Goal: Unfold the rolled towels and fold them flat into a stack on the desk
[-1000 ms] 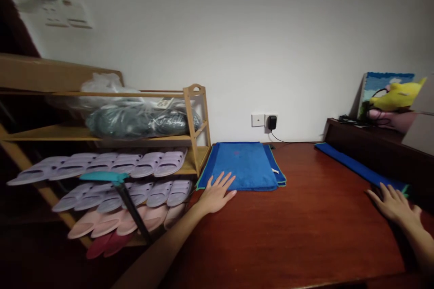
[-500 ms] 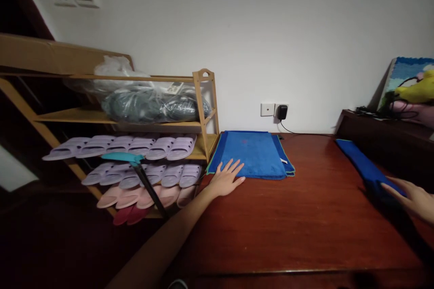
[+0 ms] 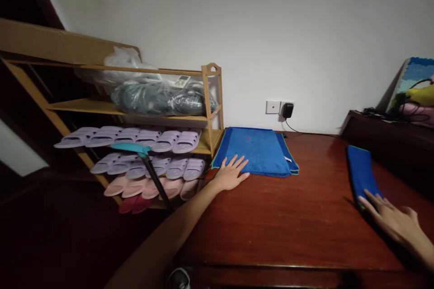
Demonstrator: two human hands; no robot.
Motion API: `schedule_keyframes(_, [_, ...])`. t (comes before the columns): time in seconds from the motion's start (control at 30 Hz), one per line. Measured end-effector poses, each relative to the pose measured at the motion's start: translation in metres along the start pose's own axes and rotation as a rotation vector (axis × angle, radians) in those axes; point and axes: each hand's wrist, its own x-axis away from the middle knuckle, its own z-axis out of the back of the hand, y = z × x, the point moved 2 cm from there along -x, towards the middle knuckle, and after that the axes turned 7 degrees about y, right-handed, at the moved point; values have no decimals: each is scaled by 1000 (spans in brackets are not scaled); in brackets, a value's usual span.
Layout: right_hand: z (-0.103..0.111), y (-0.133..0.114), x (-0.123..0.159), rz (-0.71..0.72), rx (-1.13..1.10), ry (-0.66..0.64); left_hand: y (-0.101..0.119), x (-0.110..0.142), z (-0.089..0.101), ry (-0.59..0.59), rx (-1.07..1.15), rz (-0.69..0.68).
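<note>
My left hand lies flat with spread fingers at the near left edge of a folded blue towel, fingertips on its fabric. This towel lies at the back left of the table, several layers thick, with green edging and a small white tag at its right side. At the right, my right hand grips the near end of a narrow folded blue cloth. The cloth points away from me along the tabletop, a dark shadow along its left side. Parts of the fingers on it are hidden.
The red-brown wooden table meets a white wall with a black plug adapter and its cord. On the left stands a wooden shoe rack with slippers, a teal-topped black handle before it. A dark ledge borders the right.
My right hand has moved left and toward me with the narrow blue cloth, which has turned to point more straight away. My left hand stays at the towel. The view has shifted slightly.
</note>
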Motion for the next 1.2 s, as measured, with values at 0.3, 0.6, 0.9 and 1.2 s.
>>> schedule_keyframes(0.3, [75, -213, 39, 211, 53, 128, 3, 4, 3, 41, 28, 16])
schedule_keyframes(0.6, [109, -332, 28, 141, -531, 81, 18, 16, 34, 212, 273, -37])
schedule_keyframes(0.9, [71, -190, 16, 52, -372, 36, 107, 124, 69, -154, 186, -319])
schedule_keyframes(1.2, [53, -142, 50, 86, -185, -163, 96, 132, 65, -168, 202, -280])
